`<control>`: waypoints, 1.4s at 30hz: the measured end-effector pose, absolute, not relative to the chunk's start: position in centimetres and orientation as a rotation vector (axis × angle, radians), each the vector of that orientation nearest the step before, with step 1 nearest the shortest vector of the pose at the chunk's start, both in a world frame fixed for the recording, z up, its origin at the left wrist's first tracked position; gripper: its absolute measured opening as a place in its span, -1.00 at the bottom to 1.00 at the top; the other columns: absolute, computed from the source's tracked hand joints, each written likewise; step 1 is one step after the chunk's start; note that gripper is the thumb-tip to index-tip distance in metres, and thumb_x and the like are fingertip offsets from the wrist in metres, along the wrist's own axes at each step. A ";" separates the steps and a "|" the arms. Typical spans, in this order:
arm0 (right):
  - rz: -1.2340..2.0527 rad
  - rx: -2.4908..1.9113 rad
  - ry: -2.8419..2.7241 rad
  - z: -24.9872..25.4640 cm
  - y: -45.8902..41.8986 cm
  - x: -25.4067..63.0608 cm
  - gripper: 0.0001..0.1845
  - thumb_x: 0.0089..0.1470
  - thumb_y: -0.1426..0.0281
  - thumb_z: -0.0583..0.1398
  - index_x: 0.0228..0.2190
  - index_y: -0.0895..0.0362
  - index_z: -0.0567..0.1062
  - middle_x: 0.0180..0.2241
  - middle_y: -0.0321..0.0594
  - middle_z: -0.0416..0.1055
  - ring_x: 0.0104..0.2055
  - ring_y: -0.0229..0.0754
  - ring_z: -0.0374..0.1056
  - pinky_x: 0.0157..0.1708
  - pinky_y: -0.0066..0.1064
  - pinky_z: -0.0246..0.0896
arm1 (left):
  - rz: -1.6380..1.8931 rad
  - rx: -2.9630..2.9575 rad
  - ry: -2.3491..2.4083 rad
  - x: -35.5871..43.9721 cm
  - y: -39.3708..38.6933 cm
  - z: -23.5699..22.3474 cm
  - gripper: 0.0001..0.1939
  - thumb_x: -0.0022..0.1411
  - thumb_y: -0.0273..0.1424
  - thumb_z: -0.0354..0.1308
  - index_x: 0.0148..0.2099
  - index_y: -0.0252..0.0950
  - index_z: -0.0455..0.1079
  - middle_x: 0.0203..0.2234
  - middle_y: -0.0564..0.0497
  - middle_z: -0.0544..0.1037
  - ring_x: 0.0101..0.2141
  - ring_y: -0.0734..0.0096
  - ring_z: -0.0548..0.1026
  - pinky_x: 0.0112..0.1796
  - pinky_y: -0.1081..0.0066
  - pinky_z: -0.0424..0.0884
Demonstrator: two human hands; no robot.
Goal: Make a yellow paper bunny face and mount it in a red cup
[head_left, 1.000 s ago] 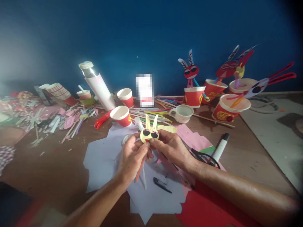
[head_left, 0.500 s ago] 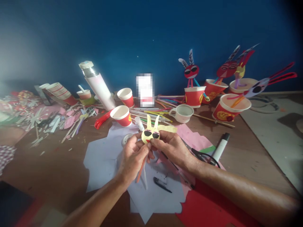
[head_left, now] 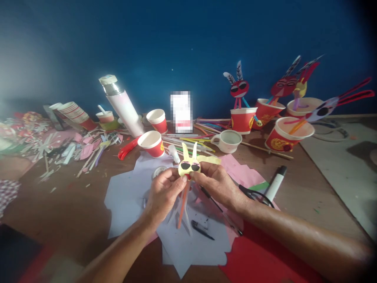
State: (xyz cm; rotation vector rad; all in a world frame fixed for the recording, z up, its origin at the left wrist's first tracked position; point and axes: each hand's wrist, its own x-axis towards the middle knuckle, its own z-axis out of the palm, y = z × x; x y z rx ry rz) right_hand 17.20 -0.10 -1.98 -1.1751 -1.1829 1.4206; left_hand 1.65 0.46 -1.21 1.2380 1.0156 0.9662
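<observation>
A yellow paper rabbit face (head_left: 189, 165) with two upright ears, dark eyes and a red mouth is held between both hands. My left hand (head_left: 166, 190) pinches its lower left edge, thumb beside the mouth. My right hand (head_left: 219, 182) grips the lower right edge, thumb in front and fingers behind. Below the face hang an orange strip (head_left: 183, 208) and pale white strips (head_left: 187, 222); how they join the face is hidden by the thumbs. White paper (head_left: 126, 206) lies beneath, with a black pen cap (head_left: 202, 230) on it.
Red paper cups (head_left: 150, 143) and a white thermos (head_left: 123, 106) stand behind. Red-faced paper figures (head_left: 239, 89) rise from cups at right. A mug (head_left: 229, 141), colored straws (head_left: 200, 143), a marker (head_left: 275, 184), black-handled scissors (head_left: 256, 193), red paper (head_left: 259, 257) and paper scraps (head_left: 88, 147) lie around.
The rabbit face has shifted slightly to the right. The strips below it now hang more in view between the hands, as the fingers under the face have drawn back. Both hands keep hold.
</observation>
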 end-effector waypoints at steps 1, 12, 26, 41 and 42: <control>1.414 -1.194 -1.190 -1.9 -0.1 17.2 -0.86 0.05 0.37 0.15 -0.50 0.16 0.42 -0.56 -0.37 0.30 -0.55 -0.35 0.19 -0.59 -0.54 0.12 | 0.985 1.263 1.044 1.6 0.5 -1.2 -0.83 0.13 -0.32 0.22 -0.32 -0.33 0.40 -0.52 0.07 0.49 -0.48 0.50 0.45 -0.40 0.50 0.40; 1.293 -1.312 -1.306 -1.1 -0.3 17.1 -0.81 0.01 0.35 0.15 -0.57 0.14 0.35 -0.60 -0.40 0.21 -0.56 -0.35 0.13 -0.61 -0.54 0.11 | 0.870 1.535 1.130 0.9 1.1 -1.1 -0.74 0.20 -0.27 0.12 -0.46 -0.32 0.30 -0.63 0.15 0.22 -0.57 0.56 0.18 -0.55 0.52 0.13; 1.310 -1.308 -1.316 -1.0 -0.6 17.0 -0.79 0.01 0.36 0.12 -0.61 0.12 0.28 -0.64 -0.43 0.11 -0.60 -0.36 0.06 -0.64 -0.54 0.02 | 0.773 1.725 1.117 -0.1 1.4 -1.0 -0.69 0.27 -0.35 0.00 -0.53 -0.28 0.15 -0.64 0.15 0.15 -0.57 0.52 0.13 -0.53 0.44 0.05; 1.394 -1.270 -1.272 -0.6 -0.8 17.0 -0.81 0.02 0.37 0.14 -0.59 0.13 0.33 -0.62 -0.42 0.20 -0.60 -0.38 0.12 -0.67 -0.57 0.08 | 0.837 1.580 1.060 -0.4 1.9 -1.7 -0.57 0.31 -0.20 -0.08 -0.54 -0.29 0.30 -0.64 0.06 0.34 -0.58 0.46 0.29 -0.51 0.43 0.20; 1.388 -1.271 -1.281 -0.6 -0.7 17.0 -0.82 0.02 0.38 0.14 -0.58 0.13 0.33 -0.62 -0.42 0.20 -0.60 -0.38 0.12 -0.66 -0.58 0.07 | 0.842 1.583 1.075 -0.4 1.9 -1.8 -0.54 0.32 -0.19 -0.09 -0.55 -0.30 0.30 -0.65 0.06 0.35 -0.59 0.47 0.28 -0.51 0.43 0.20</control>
